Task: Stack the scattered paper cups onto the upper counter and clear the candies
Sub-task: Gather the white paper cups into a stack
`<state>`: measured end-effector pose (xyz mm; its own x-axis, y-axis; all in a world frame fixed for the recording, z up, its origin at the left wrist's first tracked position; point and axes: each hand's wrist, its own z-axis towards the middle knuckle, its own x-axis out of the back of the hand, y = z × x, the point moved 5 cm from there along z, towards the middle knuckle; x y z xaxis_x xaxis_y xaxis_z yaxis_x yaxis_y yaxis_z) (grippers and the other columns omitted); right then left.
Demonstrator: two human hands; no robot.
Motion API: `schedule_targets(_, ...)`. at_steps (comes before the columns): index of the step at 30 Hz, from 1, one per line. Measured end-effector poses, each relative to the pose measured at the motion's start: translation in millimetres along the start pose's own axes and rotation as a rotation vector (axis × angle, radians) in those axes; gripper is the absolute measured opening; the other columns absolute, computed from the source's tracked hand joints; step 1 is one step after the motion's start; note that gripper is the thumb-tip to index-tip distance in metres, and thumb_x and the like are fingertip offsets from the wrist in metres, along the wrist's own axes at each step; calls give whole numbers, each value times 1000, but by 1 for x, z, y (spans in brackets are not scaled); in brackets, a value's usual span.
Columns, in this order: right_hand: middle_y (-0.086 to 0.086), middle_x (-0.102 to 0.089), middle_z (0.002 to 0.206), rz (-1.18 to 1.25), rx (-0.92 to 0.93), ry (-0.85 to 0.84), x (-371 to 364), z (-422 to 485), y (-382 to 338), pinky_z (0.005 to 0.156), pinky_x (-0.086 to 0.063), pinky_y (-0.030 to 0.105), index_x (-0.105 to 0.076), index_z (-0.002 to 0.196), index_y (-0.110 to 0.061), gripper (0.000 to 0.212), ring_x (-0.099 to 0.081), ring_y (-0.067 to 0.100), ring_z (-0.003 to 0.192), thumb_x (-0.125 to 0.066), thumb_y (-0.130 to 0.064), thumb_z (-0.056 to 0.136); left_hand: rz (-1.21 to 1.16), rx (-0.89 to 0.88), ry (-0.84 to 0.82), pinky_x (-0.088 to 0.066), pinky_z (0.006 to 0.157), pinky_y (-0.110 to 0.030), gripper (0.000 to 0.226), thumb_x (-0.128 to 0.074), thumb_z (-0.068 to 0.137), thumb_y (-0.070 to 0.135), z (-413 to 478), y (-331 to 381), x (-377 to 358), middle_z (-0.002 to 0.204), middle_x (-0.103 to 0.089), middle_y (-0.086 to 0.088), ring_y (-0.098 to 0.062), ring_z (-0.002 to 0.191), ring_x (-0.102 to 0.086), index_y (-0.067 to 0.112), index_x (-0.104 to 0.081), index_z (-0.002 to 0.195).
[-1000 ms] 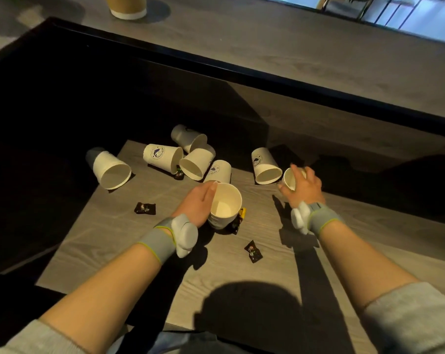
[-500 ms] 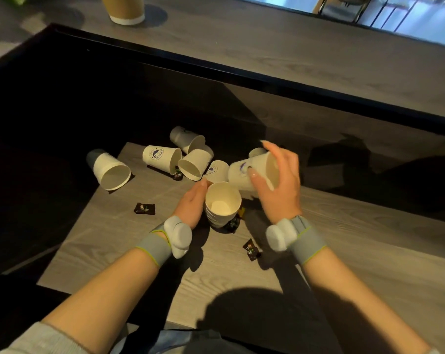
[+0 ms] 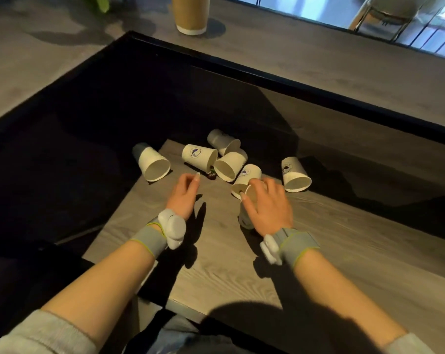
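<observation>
Several white paper cups lie on their sides on the lower wooden table [image 3: 216, 264]: one at the left [image 3: 155, 163], a cluster at the back [image 3: 199, 155] [image 3: 230, 163], and one at the right [image 3: 295, 173]. My right hand [image 3: 267, 208] is closed over the top of an upright nested cup stack [image 3: 245, 219]. Palm down, my left hand [image 3: 184, 195] hovers low over the table left of the stack, fingers loosely curled, with nothing visible in it. A dark candy [image 3: 211, 175] lies just beyond its fingertips. The upper counter [image 3: 318, 62] runs across the back.
A brown paper cup [image 3: 190, 14] stands on the upper counter at the far left. A black raised edge [image 3: 267, 75] separates the counter from the lower table. Dark shadow covers the area left of the table. Chairs show beyond the counter, top right.
My right hand brought a cup from the right and pushed it down into the upright cup. My left hand let go of that upright cup and moved left, over where a candy lay.
</observation>
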<state>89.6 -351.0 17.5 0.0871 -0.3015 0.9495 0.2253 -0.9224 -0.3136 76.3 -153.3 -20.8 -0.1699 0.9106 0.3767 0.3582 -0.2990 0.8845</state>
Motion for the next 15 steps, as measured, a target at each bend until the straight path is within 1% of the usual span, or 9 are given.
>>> schedule_targets(1,10,-41,133,20,7,-2,-3,2,-8,92,-36,38,-41,133,-19,48,-37,30,116,-41,-44,92,30,-13,50,-37,93,-33,37,-41,94,41,3,-2,9,123,-54,-9,-22,115,-49,14,-49,118)
schedule_targets(3,11,-41,130,60,15,11,-10,5,-21,91,-35,37,-43,131,-17,48,-36,30,114,-45,-44,91,100,-48,137,-40,100,-39,37,-52,89,38,7,-3,26,125,-54,-10,-25,119,-48,14,-51,117)
schedule_targets(5,11,-41,130,73,14,9,-15,10,-31,92,-36,37,-43,130,-17,49,-36,30,114,-46,-46,90,157,-66,188,-37,104,-40,42,-59,85,34,11,-3,42,132,-46,-11,-27,124,-42,15,-49,121)
schedule_targets(7,10,-40,130,74,2,-3,-19,17,-42,93,-36,37,-41,130,-19,50,-35,29,116,-45,-47,90,199,-76,246,-33,104,-38,51,-65,82,30,16,-2,60,139,-33,-12,-30,129,-33,16,-44,127)
schedule_targets(10,9,-40,130,88,-33,-4,-20,24,-52,91,-38,38,-40,130,-20,48,-34,28,118,-43,-47,90,270,-99,356,-31,108,-45,71,-73,74,28,26,0,81,147,-22,-11,-33,133,-27,20,-36,134)
schedule_targets(12,9,-39,130,97,-50,5,-22,26,-61,89,-39,39,-40,130,-20,48,-34,29,119,-43,-46,90,327,-82,350,-27,111,-49,83,-75,71,31,38,-3,88,151,-17,-9,-33,137,-22,22,-30,139)
schedule_targets(15,9,-40,128,107,-73,9,-25,35,-75,89,-38,39,-41,129,-19,47,-34,29,118,-45,-45,90,456,-32,256,-22,113,-50,96,-76,69,36,59,-9,95,154,-13,-12,-34,141,-17,22,-19,145)
